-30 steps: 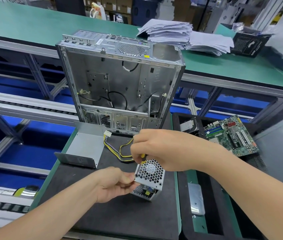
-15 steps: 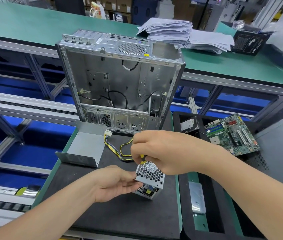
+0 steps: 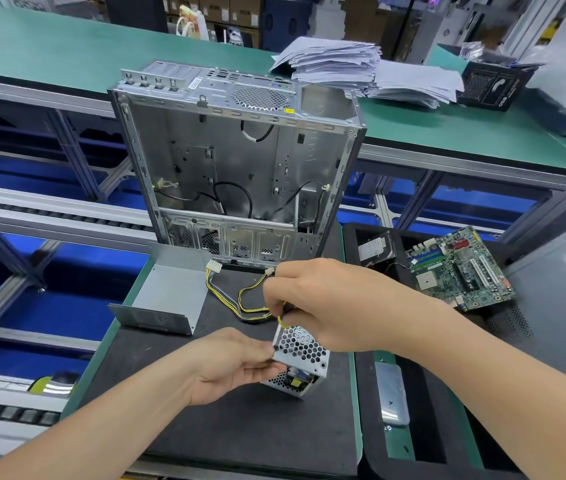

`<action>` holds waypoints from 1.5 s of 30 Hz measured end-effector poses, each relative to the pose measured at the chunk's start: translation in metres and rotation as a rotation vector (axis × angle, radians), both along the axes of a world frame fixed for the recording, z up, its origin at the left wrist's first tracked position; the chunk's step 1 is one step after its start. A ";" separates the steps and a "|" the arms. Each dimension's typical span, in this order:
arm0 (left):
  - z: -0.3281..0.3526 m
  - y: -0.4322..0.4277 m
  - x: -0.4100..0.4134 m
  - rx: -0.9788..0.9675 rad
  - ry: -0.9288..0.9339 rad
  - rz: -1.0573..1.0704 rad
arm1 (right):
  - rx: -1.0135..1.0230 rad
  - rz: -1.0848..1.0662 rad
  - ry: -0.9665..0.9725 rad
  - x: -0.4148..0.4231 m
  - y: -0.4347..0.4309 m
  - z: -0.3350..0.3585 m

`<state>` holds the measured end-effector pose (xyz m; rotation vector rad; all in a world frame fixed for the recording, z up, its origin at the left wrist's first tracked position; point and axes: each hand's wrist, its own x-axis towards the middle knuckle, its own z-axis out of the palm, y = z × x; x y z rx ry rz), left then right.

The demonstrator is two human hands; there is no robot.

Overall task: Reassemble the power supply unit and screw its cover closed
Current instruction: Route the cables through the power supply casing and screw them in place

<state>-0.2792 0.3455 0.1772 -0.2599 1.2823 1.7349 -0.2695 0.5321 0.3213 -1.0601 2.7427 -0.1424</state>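
Head view: I see the power supply held tilted near the right edge of the black mat, with bare mat toward me and to its left. The computer case stands upright along the far edge. The loose metal cover lies by the far left corner, well apart from the supply. The left hand pinches the supply's left edge. The right hand, fingers curled, pinches a yellow piece (wire or tool, I cannot tell) just above its top corner. The supply is a small grey box with a honeycomb grille on top and an open end showing parts. Yellow and black wires loop behind it.
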 end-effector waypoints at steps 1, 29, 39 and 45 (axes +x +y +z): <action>0.000 0.000 0.000 0.001 0.003 0.000 | 0.004 -0.015 0.003 0.000 -0.001 0.000; -0.002 -0.007 -0.002 0.023 -0.010 -0.017 | 0.229 -0.071 0.217 -0.004 -0.025 -0.005; -0.006 -0.003 -0.002 -0.023 0.012 0.016 | 0.423 0.292 0.086 -0.006 -0.025 0.019; -0.005 0.000 0.001 -0.045 0.041 0.023 | 0.224 0.145 0.188 -0.004 -0.022 0.002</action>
